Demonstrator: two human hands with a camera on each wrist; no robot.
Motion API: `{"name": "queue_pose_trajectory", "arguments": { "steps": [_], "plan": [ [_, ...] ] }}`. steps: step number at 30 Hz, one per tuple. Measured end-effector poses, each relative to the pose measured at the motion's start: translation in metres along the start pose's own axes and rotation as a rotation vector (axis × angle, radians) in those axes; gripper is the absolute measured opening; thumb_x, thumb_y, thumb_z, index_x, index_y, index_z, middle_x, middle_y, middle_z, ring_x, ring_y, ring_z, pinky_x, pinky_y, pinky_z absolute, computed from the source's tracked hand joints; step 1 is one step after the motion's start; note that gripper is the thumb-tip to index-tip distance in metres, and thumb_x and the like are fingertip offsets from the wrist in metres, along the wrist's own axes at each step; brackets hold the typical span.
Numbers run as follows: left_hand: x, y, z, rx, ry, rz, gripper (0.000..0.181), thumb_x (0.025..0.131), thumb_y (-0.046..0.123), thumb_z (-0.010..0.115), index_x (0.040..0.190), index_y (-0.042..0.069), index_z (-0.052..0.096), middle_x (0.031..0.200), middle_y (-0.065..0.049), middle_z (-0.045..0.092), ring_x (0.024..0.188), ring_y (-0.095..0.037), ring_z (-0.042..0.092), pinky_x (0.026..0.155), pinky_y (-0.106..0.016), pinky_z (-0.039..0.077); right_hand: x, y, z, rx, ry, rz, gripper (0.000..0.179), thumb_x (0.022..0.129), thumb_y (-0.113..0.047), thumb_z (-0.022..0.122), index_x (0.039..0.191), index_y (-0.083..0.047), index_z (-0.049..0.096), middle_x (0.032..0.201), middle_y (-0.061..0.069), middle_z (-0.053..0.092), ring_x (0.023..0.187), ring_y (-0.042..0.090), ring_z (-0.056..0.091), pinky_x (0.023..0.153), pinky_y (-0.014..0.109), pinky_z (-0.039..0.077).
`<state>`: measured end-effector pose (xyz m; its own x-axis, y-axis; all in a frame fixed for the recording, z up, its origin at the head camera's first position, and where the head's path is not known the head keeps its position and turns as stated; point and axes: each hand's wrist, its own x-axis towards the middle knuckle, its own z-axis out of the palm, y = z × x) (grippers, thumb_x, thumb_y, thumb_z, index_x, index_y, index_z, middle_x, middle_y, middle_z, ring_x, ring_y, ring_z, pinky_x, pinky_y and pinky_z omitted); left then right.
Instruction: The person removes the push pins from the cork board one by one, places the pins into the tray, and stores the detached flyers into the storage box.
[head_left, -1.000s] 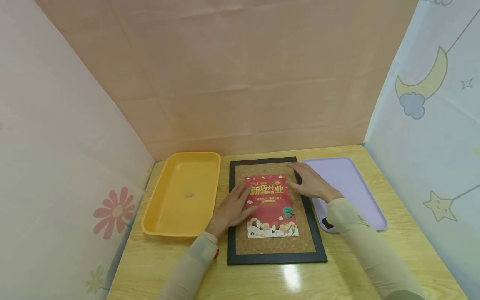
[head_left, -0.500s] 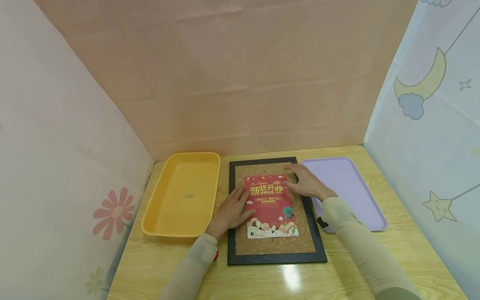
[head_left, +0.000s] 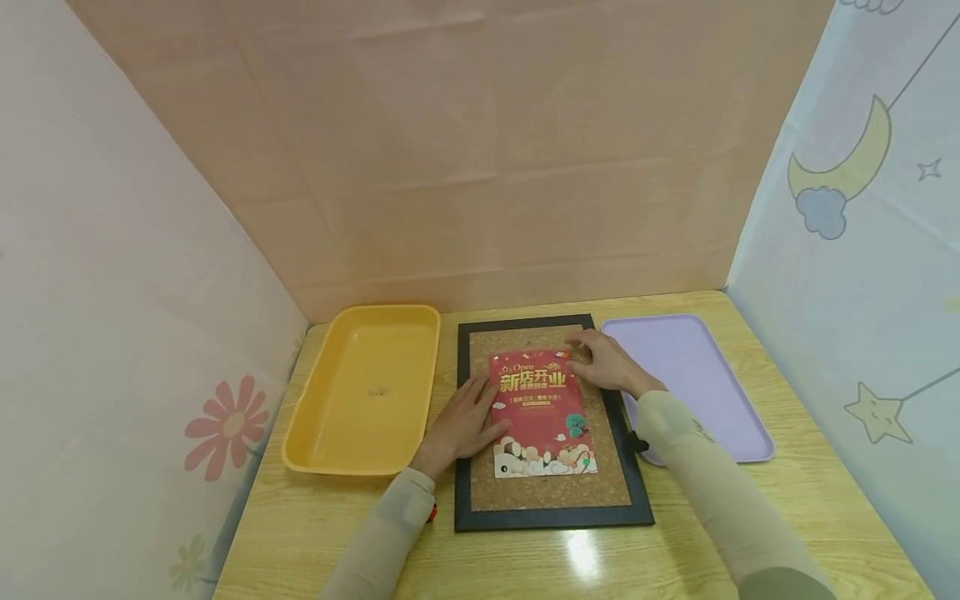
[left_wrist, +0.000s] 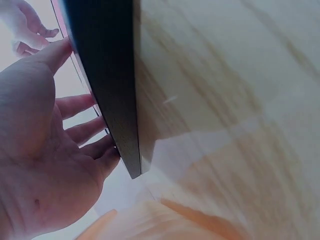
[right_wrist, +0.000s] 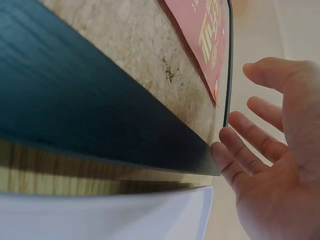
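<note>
A red poster (head_left: 537, 421) with gold lettering lies on a black-framed cork board (head_left: 491, 496) in the middle of the table. My left hand (head_left: 455, 425) rests along the poster's left edge, fingers extended and thumb over the paper. At the upper right corner of the poster, beside a small orange-and-white spot (head_left: 562, 355), is my right hand (head_left: 610, 364). Its fingers are loosely bent and apart, with nothing seen between them. In the right wrist view those fingers (right_wrist: 245, 150) stand near the black frame (right_wrist: 110, 110); whether they touch the board cannot be told.
A deep yellow tray (head_left: 318, 392) stands left of the board, and a flat lilac tray (head_left: 720, 400) lies close against its right side. Fabric walls (head_left: 480, 208) enclose the table at the back and sides. My right forearm (head_left: 712, 483) crosses the lilac tray's near left corner.
My right hand has shifted slightly left over the poster's upper right corner, its fingers bending in more. The left hand, poster and board look unmoved.
</note>
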<state>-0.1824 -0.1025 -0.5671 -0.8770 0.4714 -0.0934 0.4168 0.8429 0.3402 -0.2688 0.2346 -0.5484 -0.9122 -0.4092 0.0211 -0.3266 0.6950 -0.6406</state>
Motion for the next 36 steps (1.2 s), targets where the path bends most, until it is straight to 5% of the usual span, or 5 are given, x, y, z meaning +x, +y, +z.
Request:
{"name": "queue_pose_trajectory", "arguments": {
  "steps": [36],
  "plan": [
    [0.003,-0.008,0.011,-0.048,0.012,-0.005,0.09,0.11,0.059,0.065,0.18,0.015,0.029,0.189,-0.015,0.026,0.175,-0.041,0.026,0.145,-0.059,0.025,0.02,0.017,0.015,0.029,0.01,0.032,0.027,0.107,-0.012,0.076,0.132,0.0,0.077,0.137,0.027,0.069,0.119,0.043,0.071,0.104,0.066,0.06]
  ]
}}
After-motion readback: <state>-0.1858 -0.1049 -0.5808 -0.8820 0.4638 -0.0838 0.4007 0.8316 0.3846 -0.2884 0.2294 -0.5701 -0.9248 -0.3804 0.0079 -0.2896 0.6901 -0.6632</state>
